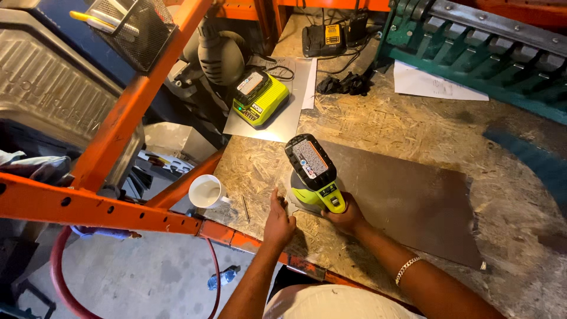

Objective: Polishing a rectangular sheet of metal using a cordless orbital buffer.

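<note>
My right hand (348, 217) grips the handle of a lime-green and black cordless power tool (314, 174), its battery end pointing up toward the camera and its working end hidden beneath. The tool stands on the near left corner of a flat grey metal sheet (407, 201) lying on the chipboard bench (378, 118). My left hand (277, 220) rests on the bench just left of the tool, fingers together, pressing down by the sheet's corner. It holds nothing that I can see. A silver bracelet (407, 269) is on my right wrist.
A white mug (205, 192) and a loose nail (245, 208) sit at the bench's left edge. A green battery charger (260, 97) rests on a smaller metal sheet (283, 121). Orange rack beams (88, 207) cross at left. Green machine (472, 47), black gloves (345, 84), paper (431, 82) at back.
</note>
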